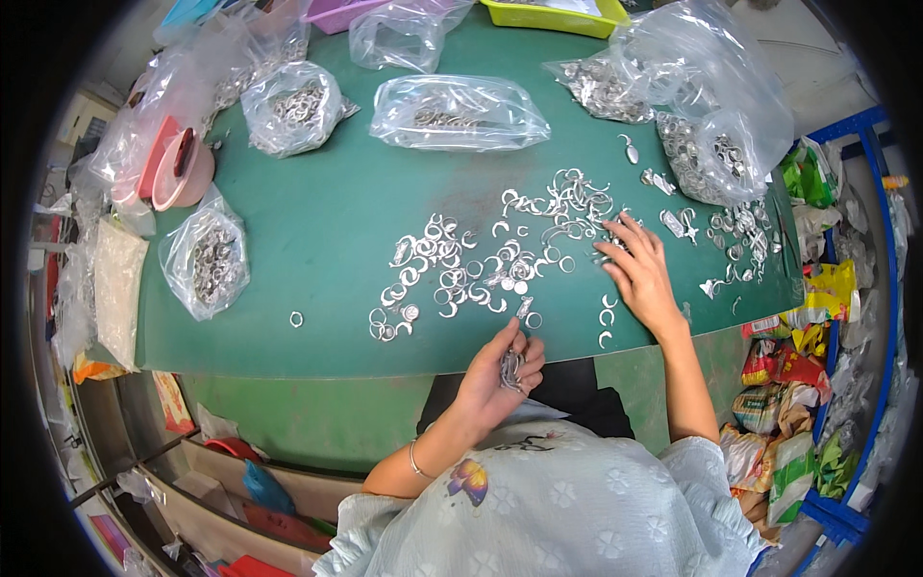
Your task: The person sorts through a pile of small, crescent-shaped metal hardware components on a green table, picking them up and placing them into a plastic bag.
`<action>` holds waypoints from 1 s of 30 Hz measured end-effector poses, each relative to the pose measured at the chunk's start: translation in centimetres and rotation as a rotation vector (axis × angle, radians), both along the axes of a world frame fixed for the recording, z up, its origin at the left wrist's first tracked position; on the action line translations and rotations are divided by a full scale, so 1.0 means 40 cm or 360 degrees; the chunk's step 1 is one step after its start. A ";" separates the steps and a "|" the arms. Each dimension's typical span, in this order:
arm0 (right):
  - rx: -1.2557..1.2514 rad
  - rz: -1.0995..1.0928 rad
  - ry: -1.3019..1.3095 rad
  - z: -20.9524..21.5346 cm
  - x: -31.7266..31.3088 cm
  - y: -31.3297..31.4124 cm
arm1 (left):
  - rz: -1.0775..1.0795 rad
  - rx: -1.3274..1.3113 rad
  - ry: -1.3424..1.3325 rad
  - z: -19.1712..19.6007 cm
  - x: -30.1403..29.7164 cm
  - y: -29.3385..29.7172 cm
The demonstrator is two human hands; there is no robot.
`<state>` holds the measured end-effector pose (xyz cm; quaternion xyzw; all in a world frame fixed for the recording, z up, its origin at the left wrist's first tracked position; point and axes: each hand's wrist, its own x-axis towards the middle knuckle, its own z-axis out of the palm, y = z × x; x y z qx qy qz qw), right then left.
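Green table [317,221], and the right hand [642,274] is down low, fingers loosely spread: picking looks underway, a light pinch probably needed next. Left hand [495,375] curls around silver metal pieces [511,370]; loose crescents and rings [444,242] lie mid-table.

Green tabletop [317,192], green floor [288,409], blue shelving frame [879,188] right, beige compartments [308,486] lower left

Reads as a small-parts workshop. Green tabletop [308,236] is strewn with loose silvery metal pieces [450,252]; more are packed in clear plastic bags [460,113]. Plastic trays [553,21] are set along the far edge; colourful packets [829,293] are piled at right by a blue metal frame [835,514].
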<state>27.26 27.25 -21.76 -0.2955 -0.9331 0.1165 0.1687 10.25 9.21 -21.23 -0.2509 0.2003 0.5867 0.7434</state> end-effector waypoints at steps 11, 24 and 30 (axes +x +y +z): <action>0.0186 -0.0119 0.0277 -0.015 -0.144 0.119 | -0.0274 0.0165 0.0078 0.006 0.077 0.091; -0.0942 -0.0040 0.0644 0.050 -0.015 0.005 | -0.0030 0.0172 0.0308 -0.004 0.096 0.132; -0.0263 -0.0234 0.0413 0.041 -0.029 0.033 | -0.0021 0.0223 0.0213 -0.024 0.099 0.151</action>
